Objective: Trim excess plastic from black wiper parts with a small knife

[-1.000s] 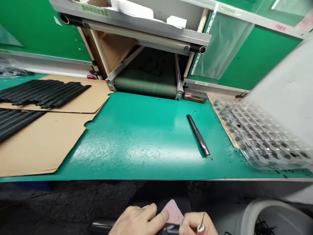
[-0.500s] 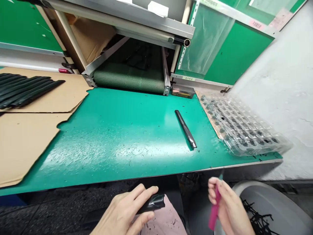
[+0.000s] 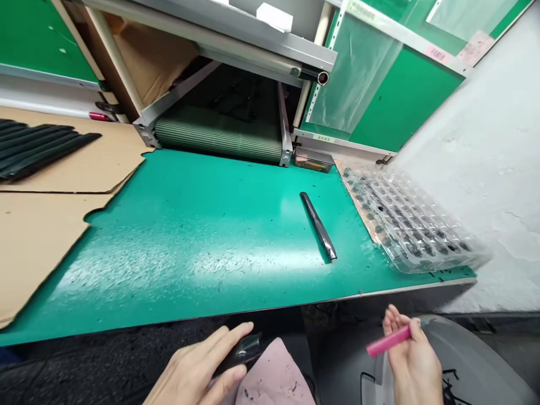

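Observation:
My left hand (image 3: 202, 365) is closed round a glossy black plastic piece (image 3: 247, 349), thumb below and fingers over it. The piece is in front of the table's near edge, beside a pink cloth (image 3: 276, 377) with dark scraps on it. In my right hand (image 3: 411, 354) is a slim tool with a pink handle (image 3: 388, 341), lying nearly level between thumb and fingers; its tip is blurred. That hand is over a grey bin (image 3: 485, 360). Another long black plastic piece (image 3: 318, 226) lies on the green tabletop (image 3: 181, 191).
Several black strips (image 3: 46, 147) lie on cardboard (image 3: 97, 174) at left. A conveyor belt (image 3: 219, 135) ends at the table's back, beside a small clear box (image 3: 313, 160). On the right sits a clear plastic tray with round pockets (image 3: 405, 216). Dark scraps lie in the bin.
My left hand has shifted left and slightly down with the black piece. My right hand has moved right, and the pink-handled tool has turned from near upright to nearly level.

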The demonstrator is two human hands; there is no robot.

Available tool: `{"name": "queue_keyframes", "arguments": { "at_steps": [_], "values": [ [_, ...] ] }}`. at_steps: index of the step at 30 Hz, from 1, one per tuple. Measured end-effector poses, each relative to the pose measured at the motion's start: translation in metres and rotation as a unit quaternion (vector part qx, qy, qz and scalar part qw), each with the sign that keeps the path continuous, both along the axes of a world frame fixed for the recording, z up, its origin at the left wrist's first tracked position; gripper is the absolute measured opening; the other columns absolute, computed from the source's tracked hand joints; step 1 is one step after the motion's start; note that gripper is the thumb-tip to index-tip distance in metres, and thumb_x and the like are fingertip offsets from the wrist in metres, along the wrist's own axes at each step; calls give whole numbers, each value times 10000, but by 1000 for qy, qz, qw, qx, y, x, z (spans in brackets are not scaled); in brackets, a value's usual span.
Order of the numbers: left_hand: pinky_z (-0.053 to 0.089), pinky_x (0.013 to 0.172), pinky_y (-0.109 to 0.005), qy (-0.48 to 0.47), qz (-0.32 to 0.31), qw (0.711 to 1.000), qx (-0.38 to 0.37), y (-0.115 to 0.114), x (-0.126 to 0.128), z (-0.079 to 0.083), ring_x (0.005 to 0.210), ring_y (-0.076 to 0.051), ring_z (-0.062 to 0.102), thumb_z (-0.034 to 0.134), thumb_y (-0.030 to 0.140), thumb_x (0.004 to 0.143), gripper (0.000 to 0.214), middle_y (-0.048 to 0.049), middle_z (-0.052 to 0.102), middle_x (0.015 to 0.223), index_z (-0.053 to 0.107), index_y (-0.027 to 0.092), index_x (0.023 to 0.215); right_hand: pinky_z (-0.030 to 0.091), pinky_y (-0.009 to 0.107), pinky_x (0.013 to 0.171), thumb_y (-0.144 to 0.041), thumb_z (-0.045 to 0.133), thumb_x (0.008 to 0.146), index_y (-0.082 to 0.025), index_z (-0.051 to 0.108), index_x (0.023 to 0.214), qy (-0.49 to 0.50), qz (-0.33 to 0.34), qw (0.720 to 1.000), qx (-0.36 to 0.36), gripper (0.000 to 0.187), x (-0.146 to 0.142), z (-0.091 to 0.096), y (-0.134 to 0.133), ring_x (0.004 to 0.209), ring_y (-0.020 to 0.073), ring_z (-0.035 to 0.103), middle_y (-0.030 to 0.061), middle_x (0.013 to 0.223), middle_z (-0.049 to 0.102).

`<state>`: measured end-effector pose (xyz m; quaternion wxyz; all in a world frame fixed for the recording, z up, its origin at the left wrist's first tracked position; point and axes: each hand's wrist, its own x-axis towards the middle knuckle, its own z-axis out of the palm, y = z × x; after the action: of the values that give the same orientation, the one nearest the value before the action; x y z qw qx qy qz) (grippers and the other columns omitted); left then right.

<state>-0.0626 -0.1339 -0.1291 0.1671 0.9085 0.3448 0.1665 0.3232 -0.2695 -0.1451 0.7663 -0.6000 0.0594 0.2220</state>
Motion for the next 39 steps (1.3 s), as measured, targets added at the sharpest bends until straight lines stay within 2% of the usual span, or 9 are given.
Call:
{"name": "queue_keyframes", "arguments": {
  "at_steps": [2, 7, 10, 14, 16, 19, 23, 28, 39],
  "values": [
    [593, 804, -290, -9, -17, 1000, -11, 4, 6, 5, 1094, -204, 669, 520, 460, 945, 531, 50, 651, 1271, 403, 408, 1461, 446, 177, 489, -390, 672, 866, -165, 599, 808, 27, 51, 998, -9, 243, -12, 5, -8, 560, 65, 500, 2, 785, 584],
    [556, 895, -276, -56, 2, 996, -75, 7, 14, 21, 1120, -182, 653, 455, 450, 978, 490, 10, 610, 1339, 413, 365, 1458, 315, 184, 452, -517, 744, 792, -123, 673, 904, 124, 319, 939, 11, 416, -71, 7, 32, 495, 53, 410, -1, 674, 542],
    [539, 933, -289, -87, 20, 991, -102, -2, 3, 15, 1141, -196, 640, 444, 456, 981, 456, -9, 623, 1322, 478, 345, 1421, 272, 182, 443, -559, 751, 767, -110, 681, 885, 151, 352, 924, 0, 470, -92, -11, 37, 464, 40, 379, -14, 638, 515],
    [504, 1003, -353, -86, 101, 978, -162, -12, -14, -3, 1267, -237, 551, 441, 419, 990, 409, -25, 597, 1355, 544, 330, 1377, 197, 177, 405, -704, 736, 678, -121, 699, 913, 175, 356, 912, -104, 630, -105, -41, 0, 417, 27, 313, -31, 612, 481],
    [514, 991, -356, -112, 92, 964, -221, -10, -13, -1, 1251, -249, 557, 444, 419, 990, 389, -53, 614, 1321, 591, 294, 1328, 209, 188, 409, -765, 664, 703, -121, 719, 952, 146, 368, 906, -150, 693, -116, -42, -14, 429, 36, 307, -14, 626, 493],
    [531, 884, -321, -185, 12, 926, -329, 3, -1, 16, 1028, -216, 623, 434, 438, 993, 382, -87, 654, 1097, 641, 216, 1226, 365, 220, 526, -682, 646, 789, -149, 748, 1025, 20, 425, 893, -147, 592, -138, -21, -9, 555, 89, 421, 32, 711, 562],
    [456, 884, -325, -247, -46, 885, -393, 14, 9, 35, 957, -195, 566, 439, 441, 998, 376, -83, 611, 1032, 648, 192, 1187, 457, 265, 736, -506, 581, 911, -226, 745, 1111, -170, 536, 821, -99, 381, -165, 24, 29, 792, 177, 572, 61, 824, 616],
    [410, 883, -315, -283, -63, 863, -414, 3, 1, 31, 969, -193, 536, 460, 451, 991, 368, -73, 593, 1028, 647, 214, 1202, 481, 258, 710, -374, 511, 975, -266, 700, 1202, -241, 611, 754, -17, 314, -180, 44, 53, 818, 170, 614, 62, 898, 646],
    [405, 843, -292, -304, -92, 845, -429, 3, 2, 29, 936, -182, 531, 494, 460, 975, 370, -68, 592, 996, 663, 225, 1205, 504, 244, 781, -343, 553, 971, -362, 650, 1266, -214, 630, 747, 6, 311, -184, 55, 54, 880, 145, 638, 35, 1102, 678]
  ]
}}
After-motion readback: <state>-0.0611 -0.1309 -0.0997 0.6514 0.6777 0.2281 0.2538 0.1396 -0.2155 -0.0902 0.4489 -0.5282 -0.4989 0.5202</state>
